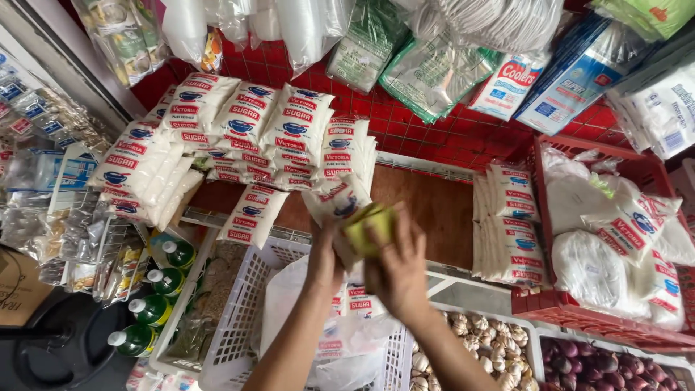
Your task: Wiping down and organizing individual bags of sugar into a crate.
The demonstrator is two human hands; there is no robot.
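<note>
My left hand (323, 255) grips a white sugar packet with red and blue print (337, 200) from below, lifted above a white plastic basket (242, 308). My right hand (394, 264) holds a yellow-green cloth (368, 226) pressed against the packet's lower end. Stacks of like sugar packets (239, 127) lie on the wooden shelf (427, 206) beyond my hands. A large clear bag with more packets (340, 322) sits in the basket beneath my forearms.
A red crate (539, 217) at right holds white bags. Another stack of packets (510, 224) stands beside it. Green bottles (156, 289) line the left. Garlic (478, 337) and red onions (601, 362) fill bins at the bottom right. Bagged goods hang on a red grid (434, 127).
</note>
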